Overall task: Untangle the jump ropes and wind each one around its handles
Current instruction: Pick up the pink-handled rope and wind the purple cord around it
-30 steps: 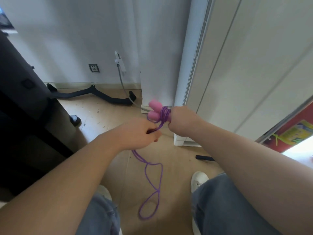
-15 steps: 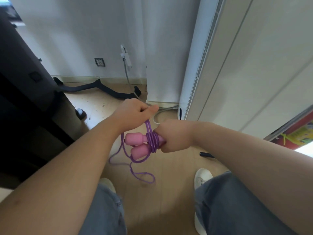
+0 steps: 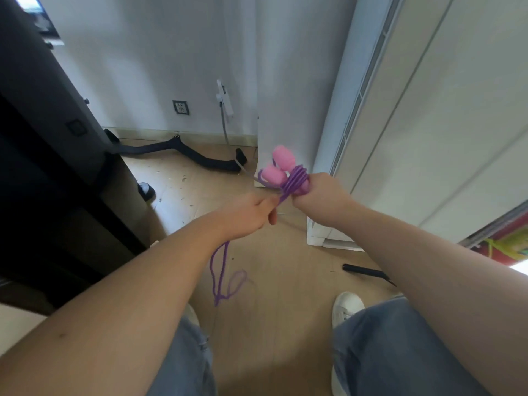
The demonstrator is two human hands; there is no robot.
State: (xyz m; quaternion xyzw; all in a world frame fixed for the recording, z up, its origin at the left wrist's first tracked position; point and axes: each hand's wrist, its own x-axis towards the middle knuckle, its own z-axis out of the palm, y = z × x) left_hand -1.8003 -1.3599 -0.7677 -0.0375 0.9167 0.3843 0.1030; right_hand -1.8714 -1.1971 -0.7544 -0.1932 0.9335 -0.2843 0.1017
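My right hand (image 3: 317, 190) is clamped round the lower ends of the two pink handles (image 3: 278, 164), which lie side by side and stick up and to the left out of my fist. The purple rope (image 3: 295, 181) is coiled in several tight turns round both handles, right against my knuckles. From those coils one strand runs down to my left hand (image 3: 245, 215), whose fingers are curled on it just below and beside the bundle. The two hands are close together but not touching. The slack hangs below my left wrist in a long loop, its blurred end down near the wooden floor (image 3: 271, 324) between my knees.

A yellow and red printed thing (image 3: 511, 247) shows at the right edge, its writing too blurred to read.

A tall white unit (image 3: 337, 124) stands right behind the handles, and dark furniture (image 3: 57, 167) closes in my left side. A black stick (image 3: 365, 272) lies on the floor beside my white shoe (image 3: 347, 305). There is a wall socket (image 3: 181, 107) on the far wall.
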